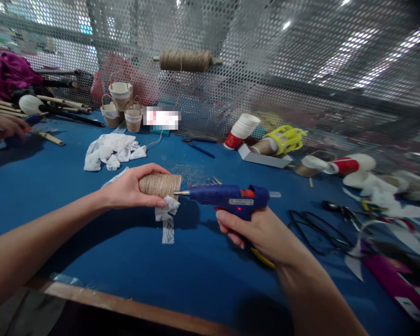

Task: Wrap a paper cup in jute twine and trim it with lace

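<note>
Blue glue gun (217, 194) in right hand (261, 229), left hand (128, 187) holding twine-wrapped cup (160, 184)

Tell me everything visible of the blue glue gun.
The blue glue gun has a metal-looking nozzle, a white label, an orange-red part, a lit red light and a translucent stick jutting from its rear. The right hand grips its handle, holding it roughly level above the table, nozzle pointing at the twine-wrapped cylinder; whether they touch is unclear.
</note>
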Demonstrator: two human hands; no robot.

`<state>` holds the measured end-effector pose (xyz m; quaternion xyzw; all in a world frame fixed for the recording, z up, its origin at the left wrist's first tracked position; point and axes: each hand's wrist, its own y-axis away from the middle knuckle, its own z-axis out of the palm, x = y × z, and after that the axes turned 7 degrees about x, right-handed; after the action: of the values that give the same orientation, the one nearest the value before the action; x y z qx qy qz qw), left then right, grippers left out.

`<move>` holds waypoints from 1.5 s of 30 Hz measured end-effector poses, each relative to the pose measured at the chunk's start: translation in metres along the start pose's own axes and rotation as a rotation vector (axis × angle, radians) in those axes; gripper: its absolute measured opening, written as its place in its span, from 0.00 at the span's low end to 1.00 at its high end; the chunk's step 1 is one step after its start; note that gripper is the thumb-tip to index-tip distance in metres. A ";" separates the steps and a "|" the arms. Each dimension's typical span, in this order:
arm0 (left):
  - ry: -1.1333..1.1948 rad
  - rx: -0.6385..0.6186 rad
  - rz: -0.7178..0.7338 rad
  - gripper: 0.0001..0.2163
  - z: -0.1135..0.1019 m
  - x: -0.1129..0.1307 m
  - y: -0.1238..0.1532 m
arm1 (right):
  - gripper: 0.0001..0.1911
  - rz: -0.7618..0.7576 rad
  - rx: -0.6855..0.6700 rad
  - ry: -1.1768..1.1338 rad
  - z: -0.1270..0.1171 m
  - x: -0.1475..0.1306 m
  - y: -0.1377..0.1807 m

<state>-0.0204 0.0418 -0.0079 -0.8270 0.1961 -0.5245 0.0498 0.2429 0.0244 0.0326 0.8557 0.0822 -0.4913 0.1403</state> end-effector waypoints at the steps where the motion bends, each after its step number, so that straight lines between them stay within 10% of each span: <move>1: -0.009 0.007 0.022 0.24 0.000 0.000 0.000 | 0.19 -0.001 0.000 -0.011 0.001 -0.001 0.000; 45: -0.092 0.073 0.157 0.26 0.003 0.001 0.003 | 0.20 -0.021 -0.061 -0.266 -0.001 0.008 -0.007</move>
<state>-0.0179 0.0383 -0.0090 -0.8300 0.2385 -0.4873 0.1296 0.2455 0.0316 0.0247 0.7774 0.0868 -0.5991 0.1708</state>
